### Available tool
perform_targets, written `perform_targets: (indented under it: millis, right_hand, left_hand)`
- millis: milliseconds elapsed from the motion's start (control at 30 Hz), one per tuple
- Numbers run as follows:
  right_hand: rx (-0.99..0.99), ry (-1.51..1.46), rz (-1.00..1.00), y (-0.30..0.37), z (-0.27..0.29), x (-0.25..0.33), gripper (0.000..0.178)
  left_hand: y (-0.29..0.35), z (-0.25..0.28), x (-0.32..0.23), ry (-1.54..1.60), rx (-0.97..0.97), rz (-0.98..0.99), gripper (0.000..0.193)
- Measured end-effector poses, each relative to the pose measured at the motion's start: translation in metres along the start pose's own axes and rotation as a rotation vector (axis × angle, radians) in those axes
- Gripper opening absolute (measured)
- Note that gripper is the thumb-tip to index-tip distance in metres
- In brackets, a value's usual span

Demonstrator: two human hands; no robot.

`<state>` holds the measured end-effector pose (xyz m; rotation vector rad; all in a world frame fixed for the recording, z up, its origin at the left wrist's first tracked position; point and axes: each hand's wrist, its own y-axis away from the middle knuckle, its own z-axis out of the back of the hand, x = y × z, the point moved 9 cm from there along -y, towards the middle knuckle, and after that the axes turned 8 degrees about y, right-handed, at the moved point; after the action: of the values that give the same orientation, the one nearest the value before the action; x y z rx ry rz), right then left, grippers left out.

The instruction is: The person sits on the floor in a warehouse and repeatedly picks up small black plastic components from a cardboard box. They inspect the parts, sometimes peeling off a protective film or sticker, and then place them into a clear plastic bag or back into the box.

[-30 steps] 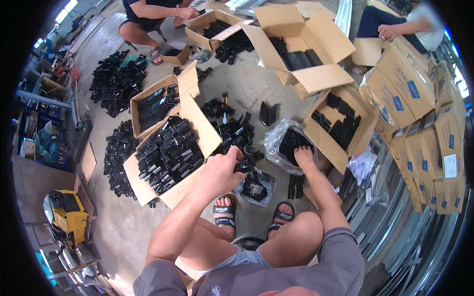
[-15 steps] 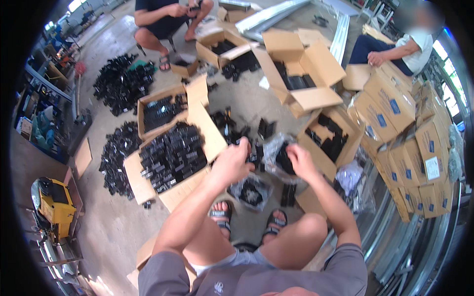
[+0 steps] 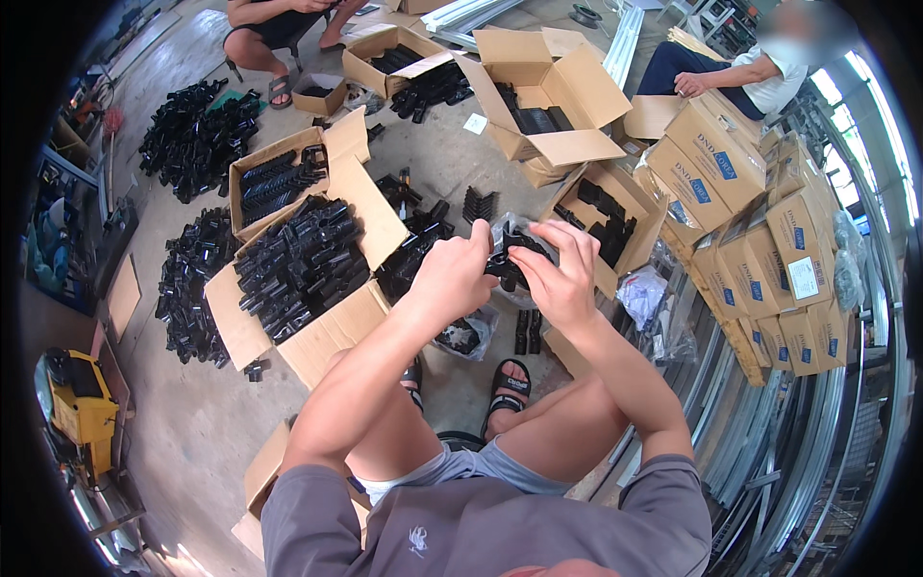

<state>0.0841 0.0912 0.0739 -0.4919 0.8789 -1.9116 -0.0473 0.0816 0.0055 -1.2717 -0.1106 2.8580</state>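
Both hands meet over the floor in front of my knees. My left hand (image 3: 454, 269) is closed round a black part (image 3: 502, 262), glossy and bracket-like, its exact kind unclear. The fingers of my right hand (image 3: 560, 273) pinch at the other side of it, or at a second small black piece touching it. Just behind the hands lies a clear plastic bag (image 3: 512, 223) with dark contents. Below them sits another clear bag (image 3: 468, 337) holding black pieces. Black parts (image 3: 415, 258) are heaped beside my left hand.
An open carton (image 3: 327, 361) overflows with black parts at the left; loose piles (image 3: 199, 144) lie farther off. More open cartons (image 3: 577, 144) stand ahead. Stacked cartons (image 3: 716, 178) and long metal profiles (image 3: 769, 481) fill the right. Two other people sit at the far side.
My right hand has come away from the plastic bag and moved left to the black part at my left hand. The whole view has shifted, with surroundings sliding up and left.
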Motion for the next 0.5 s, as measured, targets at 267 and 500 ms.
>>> perform_targets:
  millis: [267,500]
  right_hand:
    - [0.046,0.012,0.037,-0.006,-0.009,0.008,0.013]
    - [0.109,0.002,0.035,-0.002,-0.015,0.006,0.01]
  left_hand:
    - [0.004,-0.002,-0.004,-0.008,-0.015,-0.013,0.049]
    - [0.003,0.001,-0.007,-0.014,-0.01,0.003,0.049]
